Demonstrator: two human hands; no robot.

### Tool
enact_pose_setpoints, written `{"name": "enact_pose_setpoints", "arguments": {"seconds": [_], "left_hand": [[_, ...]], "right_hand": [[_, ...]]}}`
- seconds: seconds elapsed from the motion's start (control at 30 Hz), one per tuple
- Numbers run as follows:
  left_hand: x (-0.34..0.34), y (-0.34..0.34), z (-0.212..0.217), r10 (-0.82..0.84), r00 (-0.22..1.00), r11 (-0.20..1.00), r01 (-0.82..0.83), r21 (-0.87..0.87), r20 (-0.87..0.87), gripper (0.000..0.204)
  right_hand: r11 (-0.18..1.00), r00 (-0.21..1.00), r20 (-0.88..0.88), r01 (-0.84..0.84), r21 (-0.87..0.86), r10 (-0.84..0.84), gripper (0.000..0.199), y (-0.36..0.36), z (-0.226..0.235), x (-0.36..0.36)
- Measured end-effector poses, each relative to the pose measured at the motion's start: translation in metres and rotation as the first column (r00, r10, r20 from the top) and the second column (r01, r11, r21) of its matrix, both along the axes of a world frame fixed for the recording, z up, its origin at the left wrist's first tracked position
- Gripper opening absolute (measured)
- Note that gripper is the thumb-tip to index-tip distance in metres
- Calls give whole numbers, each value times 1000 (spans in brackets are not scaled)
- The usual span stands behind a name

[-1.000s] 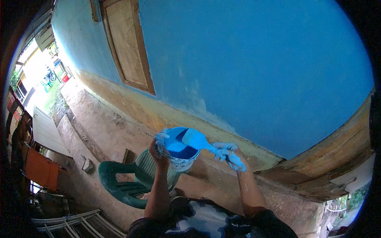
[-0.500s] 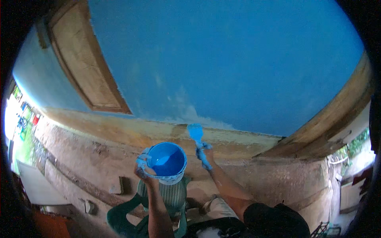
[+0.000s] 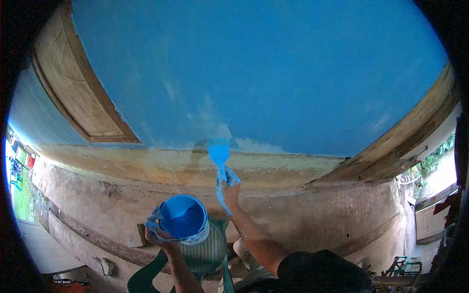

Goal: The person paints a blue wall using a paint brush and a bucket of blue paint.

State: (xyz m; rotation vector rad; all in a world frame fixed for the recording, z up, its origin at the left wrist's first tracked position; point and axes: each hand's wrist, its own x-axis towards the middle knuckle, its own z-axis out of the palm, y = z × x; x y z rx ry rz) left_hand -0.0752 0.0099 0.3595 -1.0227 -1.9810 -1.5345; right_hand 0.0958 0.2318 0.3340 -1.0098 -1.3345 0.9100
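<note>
My left hand [image 3: 157, 228], smeared with blue paint, is closed on the left rim of a bucket [image 3: 199, 238] with blue paint [image 3: 183, 225] inside. My right hand [image 3: 229, 183] grips a flat paintbrush [image 3: 219, 152] by its paint-coated handle. The brush head, thick with bright blue, points up at the lower part of a blue wall [image 3: 273, 78]. It overlaps a pale, thinly covered patch just above the yellowish base strip [image 3: 288, 166]; whether the bristles touch the wall I cannot tell. Blue paint also streaks my right wrist.
Below the bucket stands a green plastic chair [image 3: 205, 251]. A wooden-framed panel [image 3: 80, 83] is set into the wall at left, and a brown post [image 3: 391, 139] slants along the right. Stone blocks [image 3: 133, 235] lie on the earthen floor [image 3: 312, 215]. A light board [image 3: 46, 246] lies lower left.
My right hand has carried the brush leftward and up to the wall's lower edge. The bucket in my left hand is lower and farther left in view. The whole view has shifted slightly.
</note>
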Motion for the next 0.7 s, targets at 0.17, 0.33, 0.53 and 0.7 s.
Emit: {"name": "enact_pose_setpoints", "arguments": {"seconds": [0.17, 0.33, 0.53, 0.7], "left_hand": [[2, -10, 21, -375, 819, 926, 308, 219, 435, 46], [15, 3, 40, 80, 991, 996, -76, 39, -108, 40], [44, 2, 69, -409, 789, 897, 255, 361, 458, 37], [55, 10, 66, -209, 910, 978, 186, 97, 359, 45]], "right_hand": [[830, 945, 284, 288, -477, -165, 18, 17, -95, 40], [939, 987, 6, 155, -306, -161, 17, 51, -62, 34], [978, 978, -33, 204, -42, -205, 17, 25, 18, 5], [976, 980, -156, 91, -199, -124, 14, -1, 11, 57]]}}
